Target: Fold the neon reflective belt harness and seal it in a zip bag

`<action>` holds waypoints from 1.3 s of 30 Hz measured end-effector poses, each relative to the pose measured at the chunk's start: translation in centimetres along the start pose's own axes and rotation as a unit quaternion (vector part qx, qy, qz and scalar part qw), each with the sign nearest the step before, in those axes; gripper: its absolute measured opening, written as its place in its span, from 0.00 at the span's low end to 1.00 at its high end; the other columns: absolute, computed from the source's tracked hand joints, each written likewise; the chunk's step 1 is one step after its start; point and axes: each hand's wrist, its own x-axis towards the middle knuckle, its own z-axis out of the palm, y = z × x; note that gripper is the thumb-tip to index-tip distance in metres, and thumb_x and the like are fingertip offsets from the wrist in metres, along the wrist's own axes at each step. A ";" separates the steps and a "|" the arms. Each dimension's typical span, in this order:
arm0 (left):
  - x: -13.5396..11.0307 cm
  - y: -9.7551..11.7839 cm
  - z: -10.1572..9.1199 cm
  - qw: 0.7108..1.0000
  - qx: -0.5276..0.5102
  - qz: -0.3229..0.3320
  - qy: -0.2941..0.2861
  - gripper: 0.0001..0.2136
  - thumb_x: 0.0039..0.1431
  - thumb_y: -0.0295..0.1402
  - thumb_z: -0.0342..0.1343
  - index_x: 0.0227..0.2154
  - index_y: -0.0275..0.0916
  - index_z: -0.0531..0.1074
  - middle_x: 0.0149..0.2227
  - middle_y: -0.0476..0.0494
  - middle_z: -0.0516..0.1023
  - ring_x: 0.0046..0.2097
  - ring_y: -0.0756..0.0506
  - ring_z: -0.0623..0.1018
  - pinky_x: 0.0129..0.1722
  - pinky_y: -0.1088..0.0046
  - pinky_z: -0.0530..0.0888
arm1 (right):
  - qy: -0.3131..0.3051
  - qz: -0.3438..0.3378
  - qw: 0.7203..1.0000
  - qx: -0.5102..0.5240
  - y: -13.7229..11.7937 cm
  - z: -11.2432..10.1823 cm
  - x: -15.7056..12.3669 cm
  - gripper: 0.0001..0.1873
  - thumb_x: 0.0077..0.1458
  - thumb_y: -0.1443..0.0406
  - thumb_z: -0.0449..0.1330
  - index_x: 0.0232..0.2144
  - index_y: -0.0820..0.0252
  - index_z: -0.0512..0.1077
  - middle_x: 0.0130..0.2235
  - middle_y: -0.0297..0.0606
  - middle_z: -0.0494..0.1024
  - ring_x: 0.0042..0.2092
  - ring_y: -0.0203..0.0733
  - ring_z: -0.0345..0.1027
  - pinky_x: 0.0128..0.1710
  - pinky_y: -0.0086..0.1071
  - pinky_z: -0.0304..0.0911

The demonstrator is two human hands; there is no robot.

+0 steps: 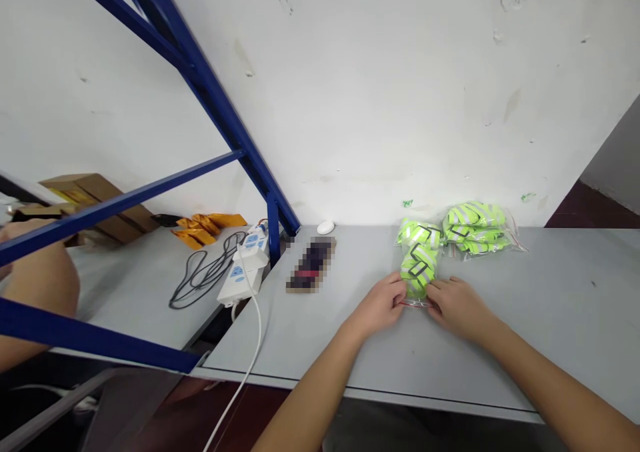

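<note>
A clear zip bag (419, 269) of neon-green reflective straps with dark buckles lies on the grey table, its red-lined opening toward me. My left hand (381, 303) is closed, pinching the left corner of that opening. At the right corner, the fingers of my right hand (459, 307) are curled onto the plastic. Just behind it, partly overlapped, is another bag of the same straps (411, 229). To the right of that rests a fuller bag of green straps (477, 225), near the wall.
Left of my hands are a blurred-out phone-like object (313, 265) and a white oval object (325, 227). A white power strip (243, 275) with a trailing cable sits by the blue metal frame (220, 105). Beyond are orange packets (205, 229), cardboard boxes (100, 199) and another person's arm (40, 285).
</note>
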 end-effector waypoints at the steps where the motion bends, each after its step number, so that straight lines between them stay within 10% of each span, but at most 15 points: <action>1: 0.0 0.1 0.0 1.000 0.004 0.003 -0.006 0.11 0.45 0.18 0.48 0.21 0.40 0.53 0.28 0.51 0.62 0.29 0.51 0.64 0.27 0.75 0.61 | -0.005 0.010 1.000 -0.002 0.2 -0.2 0.0 0.08 0.55 0.68 0.57 0.25 0.57 0.63 0.26 0.34 0.73 0.26 0.39 0.64 0.31 0.34 0.48; 19: -0.5 1.8 2.3 0.978 0.102 0.167 0.075 0.05 0.51 0.31 0.48 0.21 0.42 0.62 0.23 0.47 0.70 0.27 0.46 0.70 0.30 0.67 0.67 | 0.024 -0.053 0.998 0.016 0.7 0.7 0.7 0.14 0.45 0.81 0.50 0.23 0.58 0.60 0.26 0.31 0.69 0.28 0.36 0.60 0.34 0.32 0.46; 23: 1.8 1.2 1.2 0.981 0.064 0.053 0.175 0.12 0.60 0.30 0.43 0.42 0.39 0.68 0.46 0.38 0.76 0.50 0.43 0.72 0.50 0.60 0.68 | 0.011 -0.071 0.997 0.032 0.5 0.8 0.5 0.11 0.50 0.78 0.51 0.27 0.58 0.63 0.29 0.34 0.71 0.32 0.38 0.63 0.34 0.32 0.48; 27: 3.1 0.2 0.4 0.991 0.121 -0.048 -0.004 0.21 0.68 0.37 0.35 0.60 0.41 0.59 0.64 0.41 0.60 0.66 0.42 0.56 0.63 0.53 0.55 | -0.024 -0.036 0.998 0.038 0.0 0.4 0.4 0.10 0.48 0.77 0.51 0.25 0.58 0.61 0.28 0.34 0.71 0.30 0.38 0.62 0.34 0.32 0.49; 33: 2.5 0.7 0.8 0.971 0.189 -0.137 -0.060 0.32 0.63 0.56 0.37 0.65 0.46 0.51 0.68 0.38 0.50 0.67 0.34 0.52 0.61 0.44 0.54 | -0.097 0.132 0.985 0.050 1.6 -1.0 0.4 0.04 0.55 0.69 0.53 0.29 0.57 0.62 0.28 0.35 0.73 0.31 0.40 0.65 0.33 0.31 0.51; 39: 2.8 2.5 2.5 0.942 0.301 -0.147 0.022 0.25 0.65 0.48 0.42 0.64 0.59 0.51 0.68 0.40 0.51 0.63 0.26 0.58 0.54 0.33 0.55 | -0.129 0.181 0.971 0.083 3.0 -1.6 0.2 0.06 0.54 0.71 0.52 0.27 0.57 0.64 0.28 0.35 0.73 0.29 0.39 0.64 0.29 0.30 0.49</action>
